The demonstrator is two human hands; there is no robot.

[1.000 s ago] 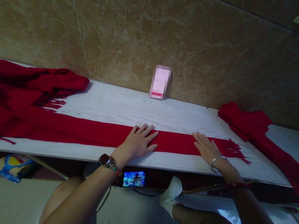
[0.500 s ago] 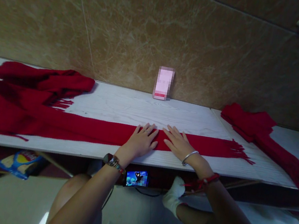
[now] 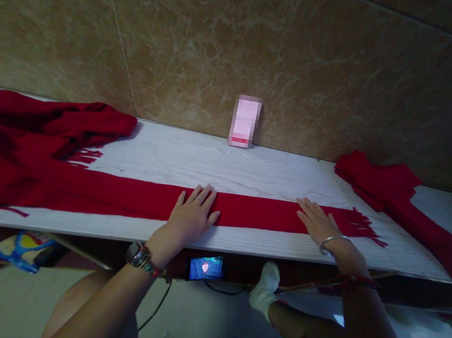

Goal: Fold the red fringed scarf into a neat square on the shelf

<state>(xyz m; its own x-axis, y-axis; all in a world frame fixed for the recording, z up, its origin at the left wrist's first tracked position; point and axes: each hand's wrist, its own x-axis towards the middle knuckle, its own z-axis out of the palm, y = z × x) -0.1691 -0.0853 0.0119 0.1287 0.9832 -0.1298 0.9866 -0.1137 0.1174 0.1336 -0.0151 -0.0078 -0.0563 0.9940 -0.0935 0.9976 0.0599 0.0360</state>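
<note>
Both palms bear down on the red scarf (image 3: 262, 213), so the step in hand looks like flattening the strip and keeping it straight. It lies along the near edge of the bench (image 3: 227, 163), its fringed end toward the right and its other part running into a loose heap (image 3: 34, 115) at the left end. The left hand (image 3: 194, 213) is open, fingers spread, pressed on the strip; the right hand (image 3: 317, 223) is open too, fingers closer together, resting near the fringe. Neither grips anything. Any slide of a palm from here would call for light, even pressure, since soft cloth could ruck up or drag askew.

The knit looks matt and supple: smooth between the hands, thick and rumpled in the heap, with stringy tassels. Another red scarf (image 3: 380, 184) slants from the wall-side edge toward the near right corner. The bench top is pale with wood grain; the wall (image 3: 187, 40) is brown and veined like marble
</note>
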